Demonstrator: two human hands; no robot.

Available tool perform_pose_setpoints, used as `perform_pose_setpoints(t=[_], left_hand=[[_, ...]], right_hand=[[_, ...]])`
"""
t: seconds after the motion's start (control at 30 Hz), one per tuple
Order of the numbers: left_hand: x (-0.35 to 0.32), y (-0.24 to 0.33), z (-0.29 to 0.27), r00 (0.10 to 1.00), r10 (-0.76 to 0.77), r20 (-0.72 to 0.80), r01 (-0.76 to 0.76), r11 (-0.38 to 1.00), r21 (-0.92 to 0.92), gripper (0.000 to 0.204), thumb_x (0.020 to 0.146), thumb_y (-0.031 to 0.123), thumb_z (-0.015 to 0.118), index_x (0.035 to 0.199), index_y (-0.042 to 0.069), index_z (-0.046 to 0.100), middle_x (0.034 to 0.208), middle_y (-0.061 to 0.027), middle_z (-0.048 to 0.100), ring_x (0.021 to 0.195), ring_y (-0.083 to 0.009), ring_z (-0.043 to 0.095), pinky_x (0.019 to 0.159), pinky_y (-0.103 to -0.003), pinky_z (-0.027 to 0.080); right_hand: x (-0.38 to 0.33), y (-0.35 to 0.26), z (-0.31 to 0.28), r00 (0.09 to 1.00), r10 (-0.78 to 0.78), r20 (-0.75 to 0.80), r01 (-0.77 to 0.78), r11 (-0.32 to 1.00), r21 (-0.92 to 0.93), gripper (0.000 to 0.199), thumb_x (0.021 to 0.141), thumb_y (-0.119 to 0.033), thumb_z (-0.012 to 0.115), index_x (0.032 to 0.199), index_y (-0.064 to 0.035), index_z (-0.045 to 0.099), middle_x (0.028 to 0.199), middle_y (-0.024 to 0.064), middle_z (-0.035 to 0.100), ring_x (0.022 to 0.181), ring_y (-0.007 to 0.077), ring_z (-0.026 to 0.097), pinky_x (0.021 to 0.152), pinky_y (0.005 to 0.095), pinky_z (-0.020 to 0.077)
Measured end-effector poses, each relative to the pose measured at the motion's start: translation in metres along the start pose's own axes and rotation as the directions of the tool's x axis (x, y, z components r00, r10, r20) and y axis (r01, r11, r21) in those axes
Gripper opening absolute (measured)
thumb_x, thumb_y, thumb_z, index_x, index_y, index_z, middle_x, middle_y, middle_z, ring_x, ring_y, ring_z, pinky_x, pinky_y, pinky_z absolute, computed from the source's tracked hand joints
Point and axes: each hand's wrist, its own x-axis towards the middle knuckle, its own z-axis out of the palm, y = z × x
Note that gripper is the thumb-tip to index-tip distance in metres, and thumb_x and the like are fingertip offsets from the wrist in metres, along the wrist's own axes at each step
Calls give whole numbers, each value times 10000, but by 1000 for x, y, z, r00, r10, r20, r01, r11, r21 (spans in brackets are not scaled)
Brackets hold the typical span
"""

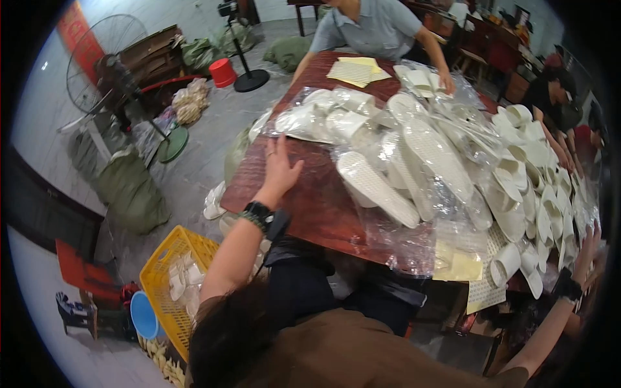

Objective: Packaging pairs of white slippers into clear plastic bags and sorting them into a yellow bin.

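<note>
My left hand (279, 169) rests on the dark red table (317, 207), its fingers spread. Its fingertips reach the near edge of a white slipper in a clear plastic bag (304, 123). Several more bagged white slippers (378, 187) lie heaped in the middle of the table, some sole up. Far to the right, my right hand (587, 255) is stretched out beside a large pile of loose white slippers (517, 174). Its fingers point away from me and look extended, at the edge of some clear plastic.
A person in a grey shirt (369, 29) leans over the far side, one hand by bagged slippers. Yellow sheets (356, 71) lie there. Other people work at right. To my left stand a yellow basket (181, 246) of slippers, a blue bucket (143, 315), sacks (132, 191) and a fan (123, 77).
</note>
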Motion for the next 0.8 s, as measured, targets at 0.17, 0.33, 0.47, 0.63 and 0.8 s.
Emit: perform_pose_setpoints(t=[0.17,0.33,0.47,0.63,0.8], left_hand=[[31,22,16,989,-43,142,2,961,278,1118,723,315,829,1585,253,120,1620,-262,45,1484,-498,36,1101,-729,165],[82,14,24,927,-42,372,-81,948,309,1227,625,442,888,1582,281,137,1646,-156,114,1509,-421,42,1108,-741,149],[103,-4,29,879,51,474,-164,966,199,1233,587,496,897,1569,275,184,1598,-173,266,1486,-418,185,1093,-751,197],[105,-21,41,935,263,239,-310,933,184,454,774,166,706,1210,122,585,1151,-165,616,1055,-368,614,863,-482,519],[88,-17,34,889,435,146,-456,870,189,104,781,11,569,831,66,640,828,-140,644,829,-342,653,730,-452,531]], right_hand=[[-107,-184,90,865,-360,349,454,858,-240,452,980,-140,524,1418,-42,467,1565,112,344,1418,271,351,1163,435,252],[-226,-302,174,624,-586,517,756,620,-210,333,920,-21,533,1253,-40,541,1585,159,313,1471,344,282,1180,444,239],[-288,-344,214,554,-583,594,777,619,-116,348,806,47,590,1143,-43,593,1525,202,394,1430,378,347,1167,452,262],[-350,-361,265,474,-548,690,697,712,86,319,783,32,643,1090,-51,614,1487,189,419,1428,389,331,1156,476,283],[-399,-350,311,249,-549,798,733,645,216,436,789,-109,713,1209,-108,594,1540,183,334,1443,452,252,1144,544,265]])
